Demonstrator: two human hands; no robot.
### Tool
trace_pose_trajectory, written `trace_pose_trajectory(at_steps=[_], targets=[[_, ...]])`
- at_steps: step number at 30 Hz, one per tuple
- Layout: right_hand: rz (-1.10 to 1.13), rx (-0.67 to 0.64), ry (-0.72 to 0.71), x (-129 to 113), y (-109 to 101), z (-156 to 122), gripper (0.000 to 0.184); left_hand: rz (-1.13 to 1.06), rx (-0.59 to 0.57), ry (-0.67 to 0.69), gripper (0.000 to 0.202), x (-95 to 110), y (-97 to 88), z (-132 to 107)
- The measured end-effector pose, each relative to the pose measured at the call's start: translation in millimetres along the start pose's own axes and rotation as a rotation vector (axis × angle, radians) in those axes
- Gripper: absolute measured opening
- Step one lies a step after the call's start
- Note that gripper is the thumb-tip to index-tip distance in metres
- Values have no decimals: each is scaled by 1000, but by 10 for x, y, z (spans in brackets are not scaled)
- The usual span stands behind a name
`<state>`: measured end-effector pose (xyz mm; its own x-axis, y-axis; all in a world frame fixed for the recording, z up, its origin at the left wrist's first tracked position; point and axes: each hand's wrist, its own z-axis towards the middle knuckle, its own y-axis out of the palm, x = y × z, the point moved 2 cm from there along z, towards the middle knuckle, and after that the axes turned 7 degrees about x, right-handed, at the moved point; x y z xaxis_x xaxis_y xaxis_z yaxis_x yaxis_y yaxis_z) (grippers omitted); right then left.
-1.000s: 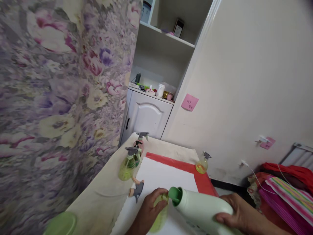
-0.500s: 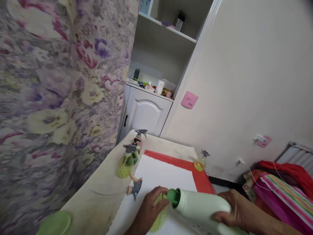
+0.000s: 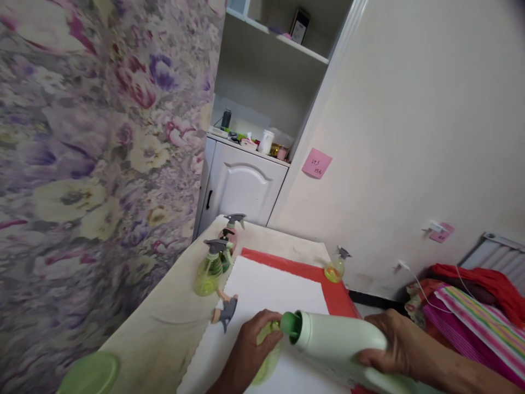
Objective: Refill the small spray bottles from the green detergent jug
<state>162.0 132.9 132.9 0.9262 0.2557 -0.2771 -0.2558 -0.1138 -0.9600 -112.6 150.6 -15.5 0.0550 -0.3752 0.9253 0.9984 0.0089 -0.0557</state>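
My left hand point(image 3: 252, 345) is wrapped round a small yellow-green bottle point(image 3: 266, 362) standing on a white sheet point(image 3: 270, 290). My right hand point(image 3: 394, 345) grips a large pale-green bottle point(image 3: 340, 342) tipped on its side, its green spout point(image 3: 290, 324) right at the top of the small bottle. A loose grey spray head point(image 3: 225, 312) lies just left of my left hand.
Three spray bottles point(image 3: 211, 265) stand at the table's point(image 3: 164, 339) left edge, another yellow one point(image 3: 336, 265) on the red mat point(image 3: 336, 295) at the far right. A green lid point(image 3: 88, 375) lies near left. Floral curtain on the left, white cabinet behind, bedding on the right.
The view has drifted slightly. Both hands keep their hold, and the large bottle stays tipped at the small bottle's mouth.
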Motion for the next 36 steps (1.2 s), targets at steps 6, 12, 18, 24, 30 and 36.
trace_pose_trajectory(at_steps=[6, 12, 18, 24, 30, 36], targets=[[-40, -29, 20, -136, -66, -16, 37, 12, 15, 17, 15, 1, -5, 0], [-122, -10, -1, -198, -114, 1, 37, 11, 27, 15, 15, 12, -10, -8], [-156, 7, -35, -218, -137, -3, 37, 31, 19, 17, 15, 27, -11, -13], [-178, 15, -52, -211, -131, -7, 38, 29, 13, 36, 15, -3, -1, -14], [-210, 23, -81, -193, -128, 8, 37, 24, 12, 41, 16, -18, -15, -11], [-201, 1, -64, -244, -177, 4, 36, 21, 14, 31, 15, -21, -6, 0]])
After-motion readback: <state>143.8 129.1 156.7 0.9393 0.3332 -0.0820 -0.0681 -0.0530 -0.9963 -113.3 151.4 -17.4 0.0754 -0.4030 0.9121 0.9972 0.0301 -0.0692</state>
